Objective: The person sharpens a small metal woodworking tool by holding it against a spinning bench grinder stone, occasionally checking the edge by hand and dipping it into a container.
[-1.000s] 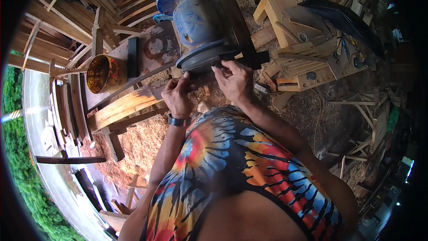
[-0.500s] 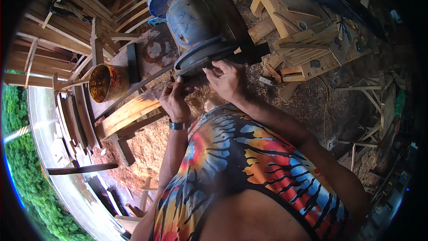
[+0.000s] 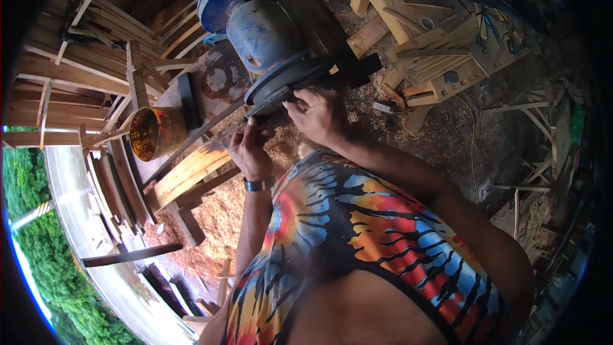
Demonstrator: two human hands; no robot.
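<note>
A worn blue bench machine with a dark round wheel at its near end is at top centre. Along the wheel's near edge lies a thin dark strip, pinched in both my hands. My left hand grips its left part, thumb up, a dark watch on the wrist. My right hand is higher, fingers curled on the strip's right part; the fingertips are partly hidden.
A stained tin stands on a worn bench at left. Timber slats crowd the upper left. A wooden frame with offcuts is at upper right. A cord crosses the shaving-strewn floor.
The machine and both hands appear slightly farther left in the picture, and the whole view has shifted and turned a little. Both hands keep hold of the strip at the wheel's edge.
</note>
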